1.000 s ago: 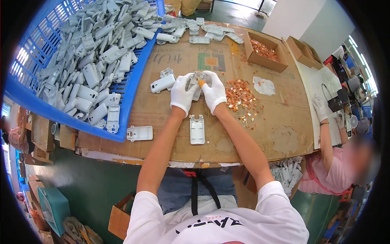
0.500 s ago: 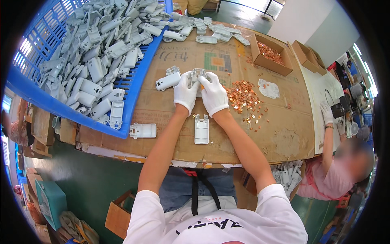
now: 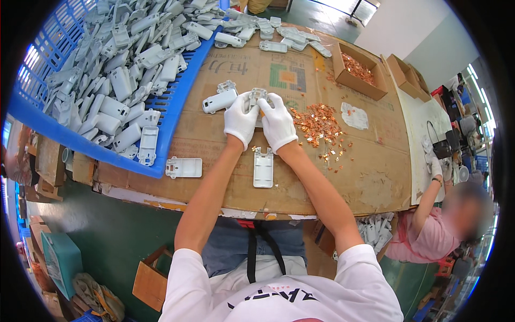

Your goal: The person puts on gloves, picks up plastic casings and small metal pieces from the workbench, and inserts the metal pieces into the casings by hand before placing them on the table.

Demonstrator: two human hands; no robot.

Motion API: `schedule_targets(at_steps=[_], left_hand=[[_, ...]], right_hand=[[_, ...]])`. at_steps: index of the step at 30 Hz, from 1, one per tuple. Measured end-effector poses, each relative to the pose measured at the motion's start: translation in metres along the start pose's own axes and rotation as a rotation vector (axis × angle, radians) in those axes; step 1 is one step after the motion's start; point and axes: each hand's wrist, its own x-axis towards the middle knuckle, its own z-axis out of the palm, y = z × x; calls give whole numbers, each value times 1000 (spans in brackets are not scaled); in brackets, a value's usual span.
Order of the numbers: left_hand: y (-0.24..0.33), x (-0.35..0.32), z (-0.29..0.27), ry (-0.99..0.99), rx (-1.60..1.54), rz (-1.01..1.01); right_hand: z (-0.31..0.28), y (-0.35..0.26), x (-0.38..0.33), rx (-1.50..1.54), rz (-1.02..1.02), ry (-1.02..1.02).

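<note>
In my two white-gloved hands is a light grey plastic housing (image 3: 258,94), its far end showing between the fingers and the rest covered. My left hand (image 3: 240,119) is closed on its left side. My right hand (image 3: 278,122) grips the right side, thumb pressed in toward the middle. What the thumb presses on is too small to make out. A loose housing (image 3: 219,101) lies just left of my left hand. Between my forearms another housing (image 3: 263,170) rests hollow side up. To the right of my right hand spreads a pile of small copper-coloured metal pieces (image 3: 317,124).
A blue plastic crate (image 3: 170,129) heaped with housings takes up the left. One housing (image 3: 185,167) lies by its corner, several along the far edge. A cardboard box (image 3: 370,88) of copper pieces stands far right. Beyond the right edge a person in pink (image 3: 429,231) works at another table.
Both my hands stay on the housing, with only slight finger shifts. The whole view has moved a little. The person at the right has drawn a gloved hand slightly lower.
</note>
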Motion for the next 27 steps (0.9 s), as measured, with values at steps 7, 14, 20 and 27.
schedule_targets(at_steps=[7, 14, 20, 27], left_hand=[[2, 0, 1, -15, 46, -1], [5, 1, 7, -16, -25, -12], [6, -1, 9, -10, 13, 5], [7, 0, 7, -19, 20, 0]], right_hand=[[-2, -1, -1, 25, 14, -19], [-1, 1, 3, 83, 58, -6], [-3, 3, 2, -24, 33, -9], [-5, -3, 2, -76, 42, -38]])
